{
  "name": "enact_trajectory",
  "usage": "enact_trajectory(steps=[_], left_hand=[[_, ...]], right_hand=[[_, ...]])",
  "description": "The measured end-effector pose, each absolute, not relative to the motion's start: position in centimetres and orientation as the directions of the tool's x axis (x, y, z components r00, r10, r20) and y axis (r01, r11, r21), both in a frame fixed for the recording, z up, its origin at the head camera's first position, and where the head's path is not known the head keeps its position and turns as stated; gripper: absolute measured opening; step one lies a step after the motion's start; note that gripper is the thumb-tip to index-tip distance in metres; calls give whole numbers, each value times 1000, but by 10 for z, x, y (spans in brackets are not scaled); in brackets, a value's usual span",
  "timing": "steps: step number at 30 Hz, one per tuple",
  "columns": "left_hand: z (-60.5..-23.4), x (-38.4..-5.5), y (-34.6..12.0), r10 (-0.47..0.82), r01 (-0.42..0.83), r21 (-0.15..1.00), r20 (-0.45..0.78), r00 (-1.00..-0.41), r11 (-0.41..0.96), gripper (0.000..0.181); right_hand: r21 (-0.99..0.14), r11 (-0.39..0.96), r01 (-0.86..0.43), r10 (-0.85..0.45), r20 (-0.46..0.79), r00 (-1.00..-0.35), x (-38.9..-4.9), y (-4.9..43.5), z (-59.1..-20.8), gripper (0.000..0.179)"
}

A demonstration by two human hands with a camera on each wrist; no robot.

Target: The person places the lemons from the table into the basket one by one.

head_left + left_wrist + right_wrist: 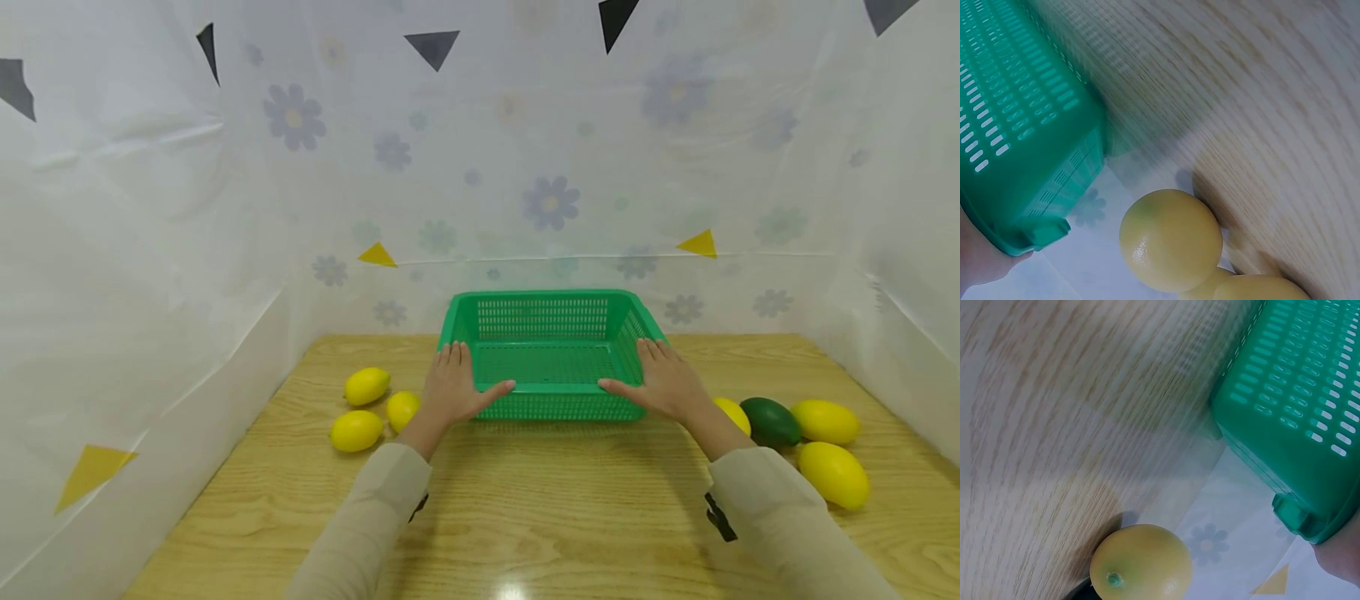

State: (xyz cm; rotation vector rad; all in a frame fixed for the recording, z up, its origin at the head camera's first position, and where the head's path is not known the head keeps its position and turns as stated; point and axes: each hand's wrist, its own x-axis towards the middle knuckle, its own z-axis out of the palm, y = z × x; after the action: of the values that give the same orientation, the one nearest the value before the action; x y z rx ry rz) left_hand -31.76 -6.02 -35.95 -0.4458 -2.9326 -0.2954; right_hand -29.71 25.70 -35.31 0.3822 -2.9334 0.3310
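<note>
Green basket [558,407] is at the far middle of the table [525,517], right between both hands. Left hand [452,390] is on its near left corner, right hand [667,387] on the near right, fingers pretty straight, thumbs spread wide along the near rim.

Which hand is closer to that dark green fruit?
Right. The right hand is at the green basket's right end; the dark green fruit lies off to its right, beyond a yellow one. The left hand is at the basket's left end.

Both wrist views crop the green basket [1035,140].
</note>
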Motion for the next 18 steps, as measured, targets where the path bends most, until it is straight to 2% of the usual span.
enact_trajectory(steps=[18], left_hand=[[-356,-308,-60,279,314,183,194,-941,932,99]], right_hand=[[-191,945,-265,-227,197,-954,-293,258,-355,100]])
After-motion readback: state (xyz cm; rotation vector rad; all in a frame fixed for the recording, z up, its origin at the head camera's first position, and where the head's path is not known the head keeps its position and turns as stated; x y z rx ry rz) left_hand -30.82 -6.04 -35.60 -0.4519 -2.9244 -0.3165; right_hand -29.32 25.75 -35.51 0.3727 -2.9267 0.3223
